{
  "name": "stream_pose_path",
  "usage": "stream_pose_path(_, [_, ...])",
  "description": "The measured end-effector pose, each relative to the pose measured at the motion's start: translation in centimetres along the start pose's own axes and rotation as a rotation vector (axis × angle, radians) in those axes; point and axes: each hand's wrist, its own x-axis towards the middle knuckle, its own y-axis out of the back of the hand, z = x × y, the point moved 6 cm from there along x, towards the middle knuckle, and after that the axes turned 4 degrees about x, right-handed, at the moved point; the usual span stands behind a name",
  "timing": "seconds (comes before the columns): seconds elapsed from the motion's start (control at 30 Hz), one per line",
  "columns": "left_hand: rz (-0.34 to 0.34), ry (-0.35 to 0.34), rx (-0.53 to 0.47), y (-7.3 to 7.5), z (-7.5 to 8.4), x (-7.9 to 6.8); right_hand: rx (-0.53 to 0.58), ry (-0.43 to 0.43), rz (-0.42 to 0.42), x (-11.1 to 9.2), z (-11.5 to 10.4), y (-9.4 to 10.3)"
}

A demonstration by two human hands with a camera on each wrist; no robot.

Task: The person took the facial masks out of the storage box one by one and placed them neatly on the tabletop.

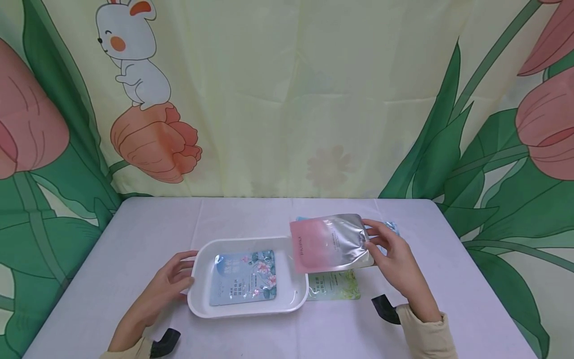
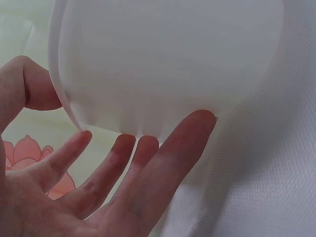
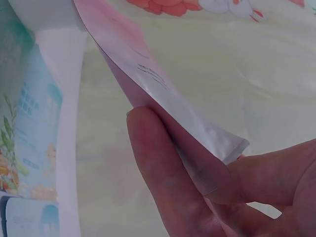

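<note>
Pink packet [image 1: 329, 244] pinched at right edge by right hand [image 1: 396, 257], held above desk [image 1: 134, 234], just right of white tray [image 1: 199, 299], long axis across. Left hand [image 1: 168, 281] spread, fingertips on tray's left wall.

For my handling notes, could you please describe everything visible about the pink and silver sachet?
The pink and silver sachet is a flat, glossy foil-like pouch, pink toward its left end and silver toward its right, with small unreadable print. The right hand pinches its right edge, holding it above the table, its left end over the white tray's right rim.
</note>
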Motion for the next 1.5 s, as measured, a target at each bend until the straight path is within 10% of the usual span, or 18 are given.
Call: stream_pose_path(1.5, [-0.009, 0.002, 0.005, 0.0, 0.3, 0.1, -0.099, -0.112, 0.021, -1.8, 4.3, 5.4])
